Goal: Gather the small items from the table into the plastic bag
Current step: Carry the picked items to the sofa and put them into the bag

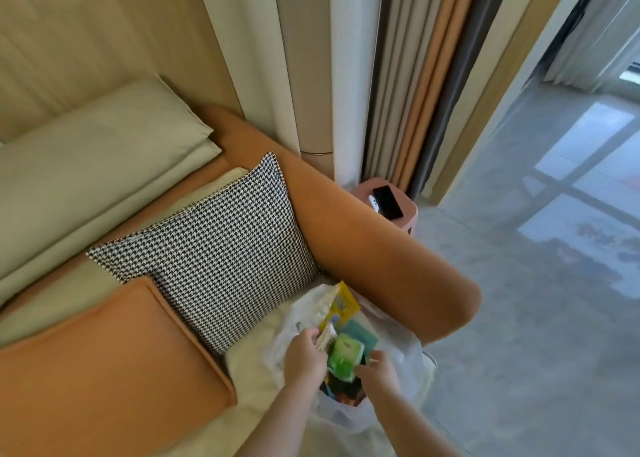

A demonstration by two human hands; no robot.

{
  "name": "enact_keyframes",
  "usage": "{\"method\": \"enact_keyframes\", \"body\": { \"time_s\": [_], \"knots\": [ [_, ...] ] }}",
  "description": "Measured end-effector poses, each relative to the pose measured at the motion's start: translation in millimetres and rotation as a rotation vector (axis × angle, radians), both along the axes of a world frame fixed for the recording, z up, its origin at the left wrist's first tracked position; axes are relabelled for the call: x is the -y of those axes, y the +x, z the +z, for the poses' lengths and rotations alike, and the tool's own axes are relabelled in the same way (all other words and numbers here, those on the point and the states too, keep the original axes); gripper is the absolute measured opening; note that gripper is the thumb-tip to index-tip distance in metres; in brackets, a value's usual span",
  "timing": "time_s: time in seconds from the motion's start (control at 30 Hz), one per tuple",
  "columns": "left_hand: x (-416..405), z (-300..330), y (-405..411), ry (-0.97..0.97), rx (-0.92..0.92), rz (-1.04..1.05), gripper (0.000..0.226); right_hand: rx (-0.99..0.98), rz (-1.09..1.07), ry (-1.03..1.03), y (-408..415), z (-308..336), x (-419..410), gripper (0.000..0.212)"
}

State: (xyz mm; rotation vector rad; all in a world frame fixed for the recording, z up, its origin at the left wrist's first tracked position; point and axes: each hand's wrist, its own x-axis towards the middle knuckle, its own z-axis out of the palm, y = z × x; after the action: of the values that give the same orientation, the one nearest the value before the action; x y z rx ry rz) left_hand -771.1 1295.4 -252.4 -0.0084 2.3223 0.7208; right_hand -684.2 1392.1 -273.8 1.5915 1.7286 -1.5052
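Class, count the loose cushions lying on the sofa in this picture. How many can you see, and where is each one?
3. A pale green cushion against the backrest, a houndstooth cushion leaning by the armrest, and an orange cushion nearest the camera. More may lie beyond the left edge.

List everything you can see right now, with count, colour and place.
bag: 1, white plastic, on sofa seat by the armrest, open
green pack: 1, in bag mouth, between the hands
yellow pack: 1, sticking up at bag's far side
teal item: 1, inside bag
checked cushion: 1, black-white, against armrest
orange cushion: 1, sofa front
sofa: 1, orange
stool: 1, pink, beyond armrest
phone: 1, black, on stool
left hand: at bag's left edge; grip unclear
right hand: at bag's right edge; grip unclear
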Motion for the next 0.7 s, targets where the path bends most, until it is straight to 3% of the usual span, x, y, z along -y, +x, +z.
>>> {"method": "enact_keyframes", "body": {
  "time_s": [0.23,0.7],
  "knots": [
    [7.0,10.8,6.9,-0.002,0.018,-0.044,0.038,0.031,0.06,0.039,18.1,6.9,-5.7,0.051],
    [64.3,45.6,105.3,0.021,0.048,-0.539,0.027,-0.071,-0.056,0.203,131.6,73.9,72.0,0.036]
  ]
}}
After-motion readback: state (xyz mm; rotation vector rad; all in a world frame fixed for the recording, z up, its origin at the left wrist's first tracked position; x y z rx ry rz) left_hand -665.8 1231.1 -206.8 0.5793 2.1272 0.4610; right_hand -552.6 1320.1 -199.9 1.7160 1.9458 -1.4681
